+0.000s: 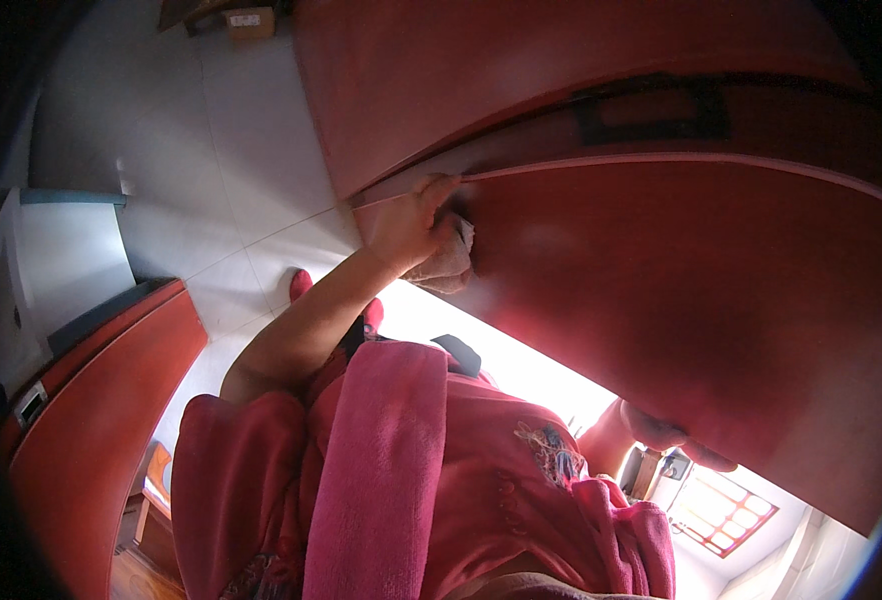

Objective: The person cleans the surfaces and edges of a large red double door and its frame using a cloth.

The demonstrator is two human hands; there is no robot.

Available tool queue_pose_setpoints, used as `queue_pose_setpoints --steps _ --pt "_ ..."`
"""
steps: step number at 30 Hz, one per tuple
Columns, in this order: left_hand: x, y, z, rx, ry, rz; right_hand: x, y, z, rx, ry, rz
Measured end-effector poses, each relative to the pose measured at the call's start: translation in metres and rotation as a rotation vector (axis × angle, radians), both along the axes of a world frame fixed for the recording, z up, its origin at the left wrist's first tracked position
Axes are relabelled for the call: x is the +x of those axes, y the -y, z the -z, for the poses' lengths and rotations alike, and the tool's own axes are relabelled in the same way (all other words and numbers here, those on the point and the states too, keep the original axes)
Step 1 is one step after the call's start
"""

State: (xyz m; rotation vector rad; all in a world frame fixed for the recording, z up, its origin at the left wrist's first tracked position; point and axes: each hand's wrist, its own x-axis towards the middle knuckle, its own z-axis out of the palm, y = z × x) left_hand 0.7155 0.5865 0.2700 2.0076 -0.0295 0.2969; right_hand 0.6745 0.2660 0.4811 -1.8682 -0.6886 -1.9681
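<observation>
A red-brown wooden door (636, 300) slants across the right of the head view. My left hand (426, 214) holds a folded tan cloth (445, 262) against its face, close to the upper edge, with the thumb near that edge. Lower right, my right hand (666, 435) is wrapped over the door's opposite edge, its fingers partly in shadow. A pink towel (381, 465) hangs down the front of my red top.
Another red-brown panel (561, 52) with a dark fitting (655, 120) lies beyond the door. At left stands an open red door (118, 367) with a lock plate. Pale floor tiles (253, 172) and a small cardboard box (250, 22) appear at upper left; a barred window (722, 510) is at lower right.
</observation>
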Motion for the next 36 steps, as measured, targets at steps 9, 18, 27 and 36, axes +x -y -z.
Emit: queue_pose_setpoints --steps 9,18,27,36 --pt "0.02 0.013 0.03 0.035 -0.019 0.04 0.0 0.004 -0.001 -0.021 0.002 -0.002" --pt "0.011 -0.018 -0.025 -0.119 -0.074 0.054 0.004 -0.004 0.011 -0.038 -0.002 -0.009" --pt "0.012 0.003 0.031 -0.034 -0.018 -0.018 0.011 0.001 0.009 -0.047 0.004 -0.024" --pt "0.015 0.022 0.08 -0.026 -0.322 -0.036 0.002 0.016 0.008 -0.076 0.033 0.005"
